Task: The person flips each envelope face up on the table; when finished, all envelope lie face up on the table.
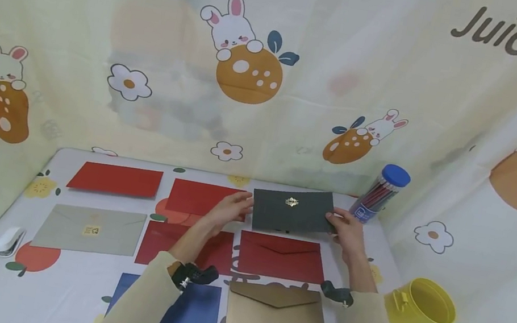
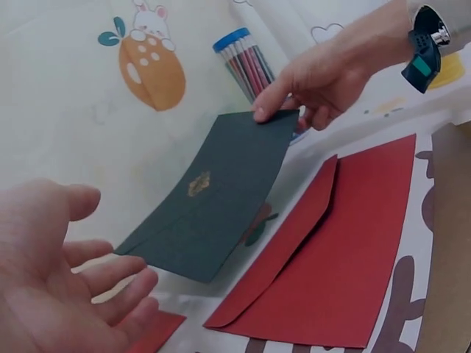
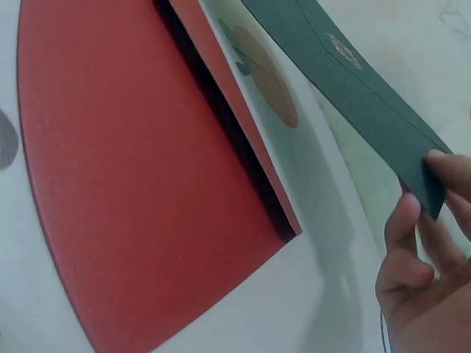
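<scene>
Now the dark green envelope (image 1: 292,210) is held up off the table near its far edge, gold seal facing the camera, just above the red envelope (image 1: 281,257) with its flap showing. It is pinched at its right end by the right hand (image 1: 348,234), thumb on the front and fingers curled behind, as the right wrist view shows plainly. The left hand (image 1: 229,209) is seen at the envelope's left end from the head view, but in the left wrist view its fingers (image 2: 110,276) are spread and relaxed with a gap to the paper, so nothing is gripped there. A steady hold would be judged best kept at the short edge, away from the seal, with the open left palm brought under the free end so the card is not bent. The pencil tube (image 1: 380,193) with the blue cap stands just beyond, toward the far right corner, and should be given room. A gold envelope (image 1: 277,314) lies at the near edge; a yellow tub (image 1: 421,307) sits at the right edge.
</scene>
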Action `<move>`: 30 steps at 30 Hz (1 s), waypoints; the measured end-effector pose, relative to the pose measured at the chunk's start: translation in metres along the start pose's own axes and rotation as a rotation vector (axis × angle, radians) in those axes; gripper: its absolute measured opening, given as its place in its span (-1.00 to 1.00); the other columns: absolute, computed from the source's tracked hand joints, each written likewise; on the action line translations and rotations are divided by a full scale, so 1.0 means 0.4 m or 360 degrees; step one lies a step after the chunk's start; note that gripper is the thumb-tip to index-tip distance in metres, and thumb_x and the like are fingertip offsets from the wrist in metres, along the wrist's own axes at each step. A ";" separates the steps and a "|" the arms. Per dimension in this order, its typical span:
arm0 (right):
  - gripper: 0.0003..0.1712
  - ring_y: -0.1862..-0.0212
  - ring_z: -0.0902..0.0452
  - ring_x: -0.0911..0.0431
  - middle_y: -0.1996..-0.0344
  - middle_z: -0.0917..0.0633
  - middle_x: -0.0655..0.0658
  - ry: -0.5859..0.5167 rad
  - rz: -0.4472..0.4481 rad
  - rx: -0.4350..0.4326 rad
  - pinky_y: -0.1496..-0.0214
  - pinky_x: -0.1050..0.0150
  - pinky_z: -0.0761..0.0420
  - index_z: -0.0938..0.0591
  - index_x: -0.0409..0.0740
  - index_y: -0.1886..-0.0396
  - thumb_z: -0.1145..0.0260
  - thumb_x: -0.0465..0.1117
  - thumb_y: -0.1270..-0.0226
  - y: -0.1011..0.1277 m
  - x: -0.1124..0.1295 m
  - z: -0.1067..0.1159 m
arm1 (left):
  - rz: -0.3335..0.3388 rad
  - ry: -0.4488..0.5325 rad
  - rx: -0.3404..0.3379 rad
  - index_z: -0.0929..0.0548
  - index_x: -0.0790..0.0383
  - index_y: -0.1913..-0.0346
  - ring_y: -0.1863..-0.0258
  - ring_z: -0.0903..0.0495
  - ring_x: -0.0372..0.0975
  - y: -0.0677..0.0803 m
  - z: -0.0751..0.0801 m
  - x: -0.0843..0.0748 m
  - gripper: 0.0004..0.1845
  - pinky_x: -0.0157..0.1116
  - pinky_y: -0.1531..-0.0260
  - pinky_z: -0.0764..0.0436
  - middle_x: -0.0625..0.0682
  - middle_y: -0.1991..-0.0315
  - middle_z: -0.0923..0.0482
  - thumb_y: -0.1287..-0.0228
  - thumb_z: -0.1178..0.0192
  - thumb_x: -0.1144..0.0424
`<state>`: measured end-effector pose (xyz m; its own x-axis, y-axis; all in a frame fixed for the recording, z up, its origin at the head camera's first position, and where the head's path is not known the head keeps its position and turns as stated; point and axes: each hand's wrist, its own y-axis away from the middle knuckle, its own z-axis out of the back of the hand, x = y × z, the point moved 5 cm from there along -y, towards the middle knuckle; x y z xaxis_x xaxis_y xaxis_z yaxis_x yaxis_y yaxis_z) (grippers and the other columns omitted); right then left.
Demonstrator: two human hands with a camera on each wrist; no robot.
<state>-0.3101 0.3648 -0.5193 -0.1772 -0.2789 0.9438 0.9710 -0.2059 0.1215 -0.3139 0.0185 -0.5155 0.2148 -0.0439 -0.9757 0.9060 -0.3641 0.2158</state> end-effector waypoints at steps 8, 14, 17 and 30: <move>-0.49 0.23 -0.46 0.15 -0.01 -0.65 -0.25 0.0365 0.0082 -0.0059 0.26 0.36 -0.47 -0.52 -0.19 -0.37 -0.22 -0.17 -0.49 -0.005 -0.006 -0.017 | -0.0006 0.0029 0.0016 -0.24 0.17 -0.53 -0.37 -0.43 0.05 -0.001 -0.003 0.013 -0.37 0.04 -0.37 -0.39 0.20 -0.43 -0.36 -0.54 -0.07 0.03; -0.47 0.07 -0.49 -0.05 -0.06 -0.64 -0.35 0.0614 0.0111 -0.0053 0.11 0.26 -0.48 -0.51 -0.24 -0.37 -0.16 -0.27 -0.42 -0.003 -0.004 -0.033 | 0.0026 0.0132 -0.0012 -0.22 0.15 -0.54 -0.43 -0.33 0.06 0.001 -0.006 0.018 -0.35 0.04 -0.40 -0.35 0.17 -0.46 -0.31 -0.53 -0.08 0.01; -0.48 0.06 -0.51 -0.07 -0.08 -0.64 -0.36 0.0685 0.0092 -0.0029 0.11 0.24 -0.51 -0.52 -0.27 -0.35 -0.16 -0.27 -0.41 -0.002 -0.009 -0.036 | 0.0039 0.0168 -0.0013 -0.19 0.15 -0.55 -0.47 -0.28 0.07 -0.002 -0.010 0.022 -0.33 0.04 -0.41 -0.32 0.18 -0.49 -0.27 -0.52 -0.09 0.00; -0.54 0.09 -0.58 -0.15 0.09 -0.72 -0.32 0.0971 0.0150 -0.0022 -0.01 -0.05 -0.56 -0.62 -0.32 -0.20 -0.18 -0.31 -0.32 0.012 -0.014 -0.029 | 0.0071 0.0126 0.0017 -0.07 0.19 -0.59 -0.51 -0.18 0.06 -0.010 -0.042 0.029 -0.19 0.01 -0.46 -0.24 0.20 -0.53 -0.15 -0.47 -0.14 -0.06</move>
<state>-0.3063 0.3542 -0.5274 -0.1546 -0.7818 0.6041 0.9855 -0.1652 0.0384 -0.3089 0.0351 -0.5269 0.2836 0.0131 -0.9588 0.8910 -0.3732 0.2585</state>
